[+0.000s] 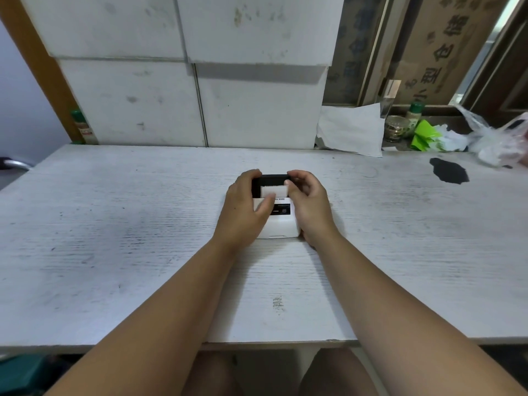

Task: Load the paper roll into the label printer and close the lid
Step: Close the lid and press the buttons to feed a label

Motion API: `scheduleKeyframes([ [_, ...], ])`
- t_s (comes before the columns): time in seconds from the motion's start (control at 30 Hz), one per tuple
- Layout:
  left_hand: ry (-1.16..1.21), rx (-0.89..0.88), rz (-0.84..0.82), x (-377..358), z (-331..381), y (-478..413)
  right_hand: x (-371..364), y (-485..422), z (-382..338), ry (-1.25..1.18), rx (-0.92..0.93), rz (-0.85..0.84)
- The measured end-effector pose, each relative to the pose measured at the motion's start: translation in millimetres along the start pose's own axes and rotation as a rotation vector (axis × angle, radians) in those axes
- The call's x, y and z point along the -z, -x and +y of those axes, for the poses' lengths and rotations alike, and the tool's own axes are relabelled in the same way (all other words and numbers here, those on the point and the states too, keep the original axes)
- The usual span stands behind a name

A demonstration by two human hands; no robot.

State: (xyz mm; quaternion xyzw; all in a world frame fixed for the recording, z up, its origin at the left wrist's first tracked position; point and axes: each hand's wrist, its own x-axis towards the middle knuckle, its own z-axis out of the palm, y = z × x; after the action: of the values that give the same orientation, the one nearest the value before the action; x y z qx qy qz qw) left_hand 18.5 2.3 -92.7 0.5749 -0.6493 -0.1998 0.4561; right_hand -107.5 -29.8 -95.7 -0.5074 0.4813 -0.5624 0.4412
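1. The left hand (245,207) has its fingers (253,174) curled over the far left corner of the dark lid (273,178); its thumb lies across the printer's top, the tip touching the near edge of the paper roll (274,191).
2. The right hand (310,204) has its fingers bent around the right end of the lid and the roll; the thumb tip rests against the roll's right end. Whether these fingers clamp the roll itself or only press the lid edge cannot be told, since the hand hides the contact.
3. The paper roll, white, sits in the open compartment at the far end of the label printer (278,224), directly between the two hands and just in front of the raised lid.
4. The lid stands open, tilted up behind the roll.
5. The label printer is a small white unit with a black label strip on top. Both palms flank its sides.
6. The printer rests on the white, scuffed worktop (114,238), near the middle.
7. White boxes (185,81) are stacked against the worktop's far edge.
8. At far right lie crumpled paper (353,130), a glass jar (395,128), a green-capped bottle (414,115), plastic bags (494,138) and a dark stain (448,170), all well apart from the printer.
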Motion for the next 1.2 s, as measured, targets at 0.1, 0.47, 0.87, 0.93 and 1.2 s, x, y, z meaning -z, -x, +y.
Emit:
scheduleKeyframes([
  [0.1,0.192,0.177,-0.076,6.2,2.2,-4.4,-2.3,7.6,-7.0,0.124,0.012,0.147],
  [0.47,0.473,0.268,-0.130,21.8,-0.5,8.8,6.9,20.2,-10.5,0.107,-0.043,-0.147],
  [0.87,0.435,0.254,-0.212,17.1,-15.6,1.2,19.0,17.4,-5.9,0.059,-0.053,-0.343],
  [0.93,0.447,0.257,-0.218,16.9,-14.9,1.1,19.0,17.6,-6.5,0.030,-0.067,-0.332],
  [1.2,0.415,0.246,-0.223,14.8,-6.7,1.9,18.2,17.5,-8.1,-0.011,-0.140,-0.327],
])
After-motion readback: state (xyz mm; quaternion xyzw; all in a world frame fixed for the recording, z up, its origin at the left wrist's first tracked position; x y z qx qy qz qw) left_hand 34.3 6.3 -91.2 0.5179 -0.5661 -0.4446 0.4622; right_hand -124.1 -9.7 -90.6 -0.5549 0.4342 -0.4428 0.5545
